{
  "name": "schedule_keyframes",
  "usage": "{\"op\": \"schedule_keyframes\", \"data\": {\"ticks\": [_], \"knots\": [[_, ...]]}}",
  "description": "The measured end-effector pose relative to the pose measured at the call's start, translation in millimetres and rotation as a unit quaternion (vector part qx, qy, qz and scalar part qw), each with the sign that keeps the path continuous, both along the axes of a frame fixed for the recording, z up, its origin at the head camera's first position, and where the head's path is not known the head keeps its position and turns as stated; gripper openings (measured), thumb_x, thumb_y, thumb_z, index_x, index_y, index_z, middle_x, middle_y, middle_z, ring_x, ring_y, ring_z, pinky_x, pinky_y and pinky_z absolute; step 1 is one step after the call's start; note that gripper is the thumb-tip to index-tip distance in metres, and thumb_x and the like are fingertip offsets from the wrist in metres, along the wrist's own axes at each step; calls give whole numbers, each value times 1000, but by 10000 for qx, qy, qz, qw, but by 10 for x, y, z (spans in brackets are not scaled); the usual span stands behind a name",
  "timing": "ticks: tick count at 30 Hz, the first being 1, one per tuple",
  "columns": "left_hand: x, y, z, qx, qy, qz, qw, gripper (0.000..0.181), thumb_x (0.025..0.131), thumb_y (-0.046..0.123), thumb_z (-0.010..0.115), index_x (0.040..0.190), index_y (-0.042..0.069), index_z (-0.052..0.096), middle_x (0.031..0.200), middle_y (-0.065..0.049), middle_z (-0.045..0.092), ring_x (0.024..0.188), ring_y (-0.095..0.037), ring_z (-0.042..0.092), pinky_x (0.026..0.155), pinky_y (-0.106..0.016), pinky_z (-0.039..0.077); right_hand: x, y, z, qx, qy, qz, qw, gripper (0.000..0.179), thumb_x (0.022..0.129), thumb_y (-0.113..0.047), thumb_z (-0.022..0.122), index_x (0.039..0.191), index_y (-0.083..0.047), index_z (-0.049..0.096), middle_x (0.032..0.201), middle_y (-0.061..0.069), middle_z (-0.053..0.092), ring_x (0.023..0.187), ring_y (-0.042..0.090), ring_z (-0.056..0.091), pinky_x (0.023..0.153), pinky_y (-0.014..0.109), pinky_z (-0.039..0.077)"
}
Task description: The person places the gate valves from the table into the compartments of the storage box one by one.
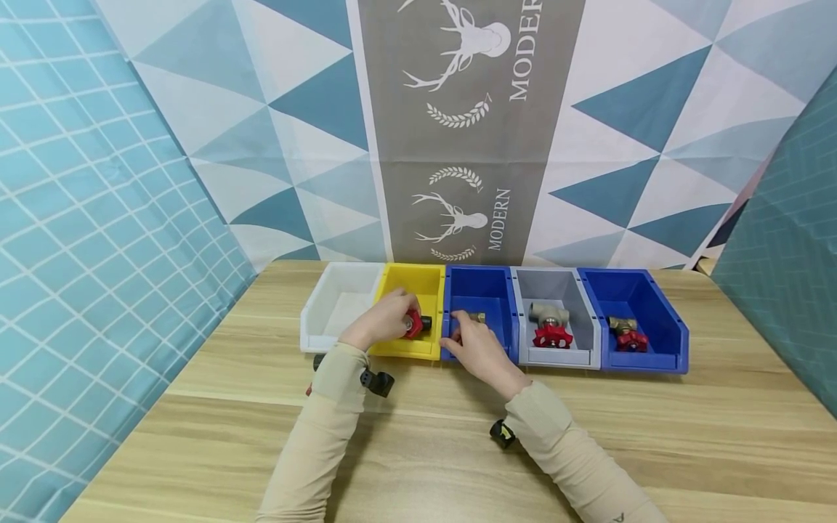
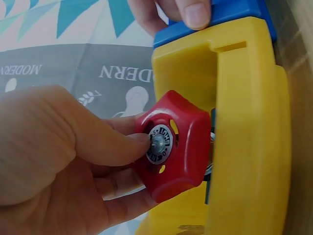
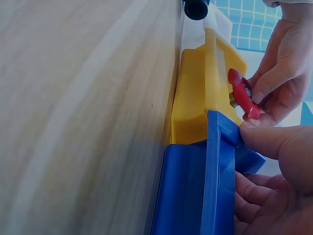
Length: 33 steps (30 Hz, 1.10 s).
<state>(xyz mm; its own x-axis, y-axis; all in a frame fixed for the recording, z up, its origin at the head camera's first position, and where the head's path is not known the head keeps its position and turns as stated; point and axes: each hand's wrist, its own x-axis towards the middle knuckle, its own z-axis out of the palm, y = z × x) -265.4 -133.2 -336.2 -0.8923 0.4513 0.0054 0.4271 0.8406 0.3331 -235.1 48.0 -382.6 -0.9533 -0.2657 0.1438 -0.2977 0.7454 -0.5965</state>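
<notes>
In the head view my left hand [image 1: 386, 319] is over the yellow bin [image 1: 408, 351], holding a valve by its red handwheel [image 1: 413, 324]. The left wrist view shows the thumb on the hub of the red handwheel [image 2: 178, 142], fingers behind it; the yellow wall hides most of the valve's body. My right hand [image 1: 480, 349] grips the near left corner of the blue bin [image 1: 484, 276] beside it. Its thumb [image 3: 266, 139] lies on the rim, with the fingers curled inside. A brass valve part [image 1: 479, 317] shows partly behind that hand.
A white bin [image 1: 333, 298] stands at the row's left end. To the right, a grey bin [image 1: 585, 345] holds a red-wheeled valve [image 1: 551, 327], and another blue bin [image 1: 660, 361] holds a brass red-wheeled valve [image 1: 629, 334]. A black object [image 1: 318, 361] is partly hidden by the left sleeve.
</notes>
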Motion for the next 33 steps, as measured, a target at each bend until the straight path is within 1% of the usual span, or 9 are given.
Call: {"op": "schedule_keyframes", "data": {"ticks": [12, 17, 25, 33], "knots": [[-48, 34, -97, -12, 16, 148, 9999, 22, 80, -7, 54, 99, 4, 59, 96, -8, 52, 84, -20, 47, 80, -31, 43, 7, -9, -3, 38, -62, -14, 10000, 53, 86, -28, 62, 127, -1, 43, 78, 1, 61, 61, 10, 53, 58, 24, 45], [-40, 31, -116, 5, 6, 173, 9998, 21, 80, -6, 55, 98, 4, 60, 95, -8, 52, 83, -20, 48, 79, -32, 44, 4, -6, 1, 48, -34, -37, 10000, 52, 86, -28, 63, 126, -2, 44, 78, 2, 61, 62, 11, 54, 60, 25, 46], [-30, 19, -164, -108, -22, 127, 9999, 20, 79, -6, 56, 95, 5, 59, 93, -8, 51, 84, -20, 48, 79, -32, 44, 0, -2, 0, 49, 27, -22, 10000, 51, 85, -27, 63, 125, -1, 45, 78, 2, 62, 62, 11, 55, 60, 26, 47], [3, 30, -211, -93, -210, 212, 9995, 18, 81, -5, 54, 94, 7, 59, 92, -5, 51, 81, -19, 48, 79, -32, 44, -4, -2, -12, 58, 40, -15, 10000, 50, 86, -27, 63, 125, -1, 45, 78, 2, 61, 62, 11, 54, 60, 25, 47]]}}
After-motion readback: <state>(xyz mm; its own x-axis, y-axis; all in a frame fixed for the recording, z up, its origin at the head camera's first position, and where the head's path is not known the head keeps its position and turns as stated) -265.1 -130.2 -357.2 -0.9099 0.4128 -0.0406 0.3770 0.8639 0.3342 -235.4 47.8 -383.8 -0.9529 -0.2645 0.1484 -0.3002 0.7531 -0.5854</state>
